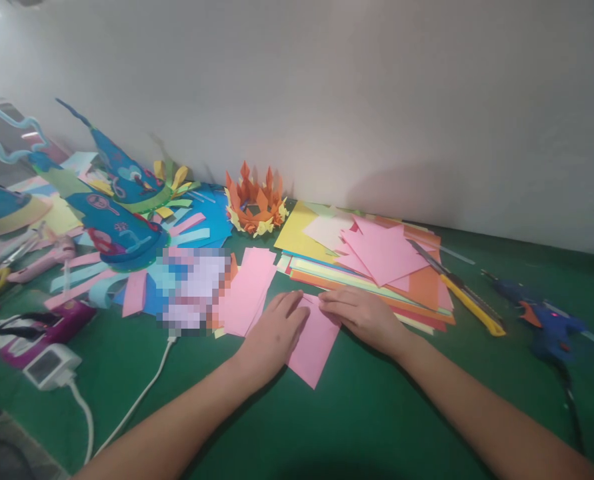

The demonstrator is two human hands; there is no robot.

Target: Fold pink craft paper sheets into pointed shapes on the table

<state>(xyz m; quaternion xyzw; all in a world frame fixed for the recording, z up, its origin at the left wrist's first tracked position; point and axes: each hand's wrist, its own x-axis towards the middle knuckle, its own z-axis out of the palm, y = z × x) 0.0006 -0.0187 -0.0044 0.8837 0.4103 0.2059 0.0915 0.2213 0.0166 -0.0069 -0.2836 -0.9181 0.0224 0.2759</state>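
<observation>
A pink paper sheet (314, 353) lies at a slant on the green table, its upper edge between my two hands. My left hand (275, 333) is on the sheet's upper left side, with its fingers bent and pressing the paper. At the upper right corner my right hand (361, 317) has its fingers together on the edge. Just left are several pink strips (249, 290). Behind the hands lies a stack of coloured paper (371, 283), topped by pink pieces (387, 253).
A yellow cutter (471, 303) and a blue glue gun (551, 327) lie on the right. An orange paper crown (255, 207) stands near the wall. Blue cone hats (121, 230), a purple power strip (61, 330) and white cables (151, 387) occupy the left.
</observation>
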